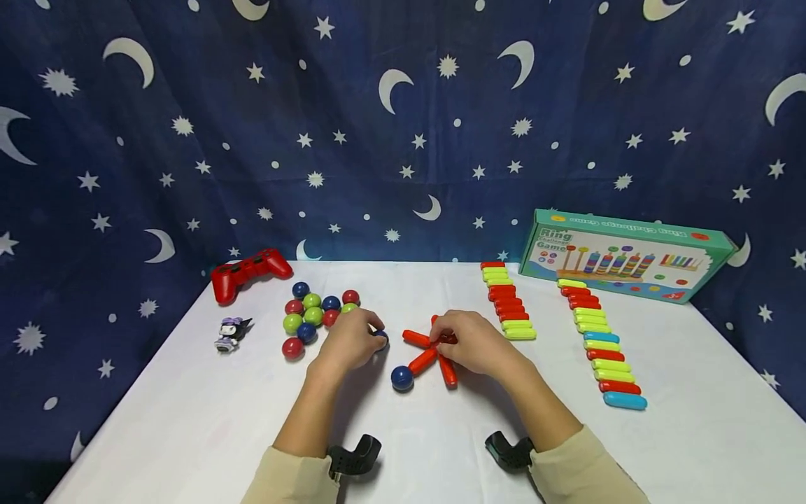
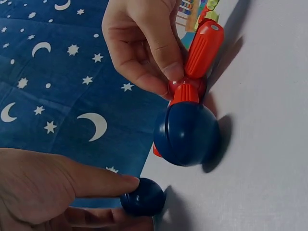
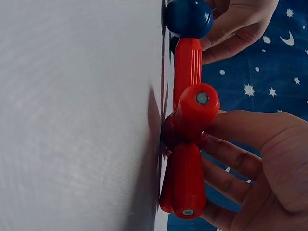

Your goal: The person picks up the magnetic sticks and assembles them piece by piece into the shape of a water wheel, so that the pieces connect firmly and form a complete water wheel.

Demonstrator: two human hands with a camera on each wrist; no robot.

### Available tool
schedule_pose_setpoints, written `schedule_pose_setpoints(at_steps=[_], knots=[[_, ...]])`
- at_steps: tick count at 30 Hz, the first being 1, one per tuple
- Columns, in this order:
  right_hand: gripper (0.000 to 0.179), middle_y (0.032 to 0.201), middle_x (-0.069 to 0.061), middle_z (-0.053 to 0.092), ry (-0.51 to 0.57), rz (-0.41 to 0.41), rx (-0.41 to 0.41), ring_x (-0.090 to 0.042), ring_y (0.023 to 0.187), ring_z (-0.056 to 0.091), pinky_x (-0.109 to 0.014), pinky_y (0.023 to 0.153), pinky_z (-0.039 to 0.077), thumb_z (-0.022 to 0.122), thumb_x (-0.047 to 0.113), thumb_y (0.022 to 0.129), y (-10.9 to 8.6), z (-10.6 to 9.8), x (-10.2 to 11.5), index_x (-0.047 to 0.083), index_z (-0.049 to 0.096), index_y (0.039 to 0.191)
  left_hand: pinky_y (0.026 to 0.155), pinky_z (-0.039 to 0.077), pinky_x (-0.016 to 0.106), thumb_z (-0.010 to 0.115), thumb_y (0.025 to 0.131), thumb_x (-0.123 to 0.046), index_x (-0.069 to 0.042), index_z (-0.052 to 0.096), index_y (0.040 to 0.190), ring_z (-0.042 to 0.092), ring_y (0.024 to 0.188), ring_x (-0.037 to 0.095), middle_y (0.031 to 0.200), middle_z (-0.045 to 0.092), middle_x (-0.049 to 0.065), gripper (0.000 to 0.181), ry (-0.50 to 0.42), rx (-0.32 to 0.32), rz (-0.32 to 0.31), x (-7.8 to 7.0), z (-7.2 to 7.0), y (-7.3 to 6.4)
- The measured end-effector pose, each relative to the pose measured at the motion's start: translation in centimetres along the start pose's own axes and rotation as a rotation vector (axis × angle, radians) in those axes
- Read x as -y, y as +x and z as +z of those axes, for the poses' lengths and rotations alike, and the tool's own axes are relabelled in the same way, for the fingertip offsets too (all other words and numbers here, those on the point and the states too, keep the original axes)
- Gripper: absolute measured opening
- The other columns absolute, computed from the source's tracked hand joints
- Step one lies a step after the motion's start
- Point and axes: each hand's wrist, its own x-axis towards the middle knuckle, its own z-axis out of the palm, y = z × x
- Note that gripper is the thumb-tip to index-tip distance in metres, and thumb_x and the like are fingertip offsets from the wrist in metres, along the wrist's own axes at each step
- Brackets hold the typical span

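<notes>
From my remote seat I have the left hand (image 1: 352,341) near the middle of the head view, its thumb and fingers closed in a pinch on a loose blue ball (image 1: 380,340). The right hand (image 1: 475,343), just right of center, has its thumb and fingers curled in at the hub of a star of red sticks (image 1: 423,361), gripping it there. One stick, pointing to the lower left, carries another blue ball (image 1: 402,379) on its end. The only writing I can read is on the green box (image 1: 623,255) at the right of the frame: "Ring Challenge Game" on its front, and the same words upside down along its top edge; the smaller marks are too tiny for me. Below it runs a long column of red, yellow-green and blue sticks (image 1: 598,344), with a shorter column of red and yellow-green sticks (image 1: 508,302) to its left. Left of center I see a cluster of red, blue and green balls (image 1: 311,315), then a small figurine (image 1: 231,334) and a red game controller (image 1: 250,273) farther left.
</notes>
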Motion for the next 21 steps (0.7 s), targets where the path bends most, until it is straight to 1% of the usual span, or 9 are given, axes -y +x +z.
schedule_pose_setpoints(at_steps=[2, 4, 8, 10, 14, 21], knots=[[0.012, 0.096, 0.003, 0.069, -0.017, 0.000, -0.006, -0.019, 0.092, 0.061, -0.042, 0.093, 0.055, 0.076, 0.008, 0.091, 0.0, -0.4, 0.2, 0.018, 0.077, 0.098, 0.081, 0.056, 0.038, 0.076, 0.090, -0.009, -0.004, 0.077, 0.113, 0.065, 0.084, 0.022, 0.094, 0.074, 0.010, 0.023, -0.031, 0.001, -0.003, -0.1, -0.1, 0.2], [0.012, 0.098, 0.002, 0.070, -0.026, -0.001, -0.008, -0.019, 0.093, 0.061, -0.044, 0.095, 0.056, 0.077, 0.008, 0.091, 0.1, -0.6, 0.3, 0.018, 0.077, 0.099, 0.081, 0.057, 0.038, 0.076, 0.090, -0.009, -0.005, 0.076, 0.114, 0.064, 0.085, 0.023, 0.098, 0.073, 0.011, 0.025, -0.069, 0.011, -0.011, -0.1, -0.2, 0.5], [0.013, 0.098, 0.002, 0.069, -0.031, -0.006, 0.004, -0.020, 0.095, 0.061, -0.044, 0.096, 0.056, 0.077, 0.009, 0.091, 0.1, -0.7, 0.4, 0.017, 0.077, 0.100, 0.073, 0.055, 0.032, 0.076, 0.089, -0.007, -0.006, 0.076, 0.117, 0.064, 0.077, 0.021, 0.097, 0.072, 0.011, 0.028, -0.139, 0.051, -0.011, 0.0, 0.2, 0.7], [0.013, 0.097, 0.002, 0.069, -0.033, -0.007, 0.009, -0.019, 0.094, 0.061, -0.044, 0.095, 0.056, 0.077, 0.009, 0.091, 0.0, -0.6, 0.3, 0.018, 0.077, 0.100, 0.069, 0.053, 0.029, 0.076, 0.089, -0.006, -0.006, 0.075, 0.118, 0.064, 0.071, 0.019, 0.095, 0.071, 0.010, 0.029, -0.159, 0.066, -0.009, 0.0, 0.4, 0.7], [0.012, 0.096, 0.003, 0.068, -0.032, -0.010, 0.010, -0.020, 0.093, 0.061, -0.044, 0.095, 0.056, 0.077, 0.009, 0.091, 0.0, -0.3, 0.2, 0.018, 0.077, 0.099, 0.068, 0.051, 0.028, 0.076, 0.088, -0.005, -0.006, 0.075, 0.117, 0.063, 0.070, 0.017, 0.096, 0.071, 0.010, 0.029, -0.167, 0.072, -0.008, 0.1, 0.9, 0.7], [0.013, 0.097, 0.002, 0.068, -0.039, -0.001, 0.014, -0.019, 0.092, 0.060, -0.044, 0.095, 0.056, 0.077, 0.009, 0.091, 0.1, 0.0, 0.1, 0.018, 0.077, 0.100, 0.071, 0.055, 0.030, 0.076, 0.089, -0.006, -0.007, 0.076, 0.118, 0.064, 0.074, 0.018, 0.103, 0.072, 0.012, 0.029, -0.164, 0.082, -0.002, 0.0, 1.1, 0.7]])
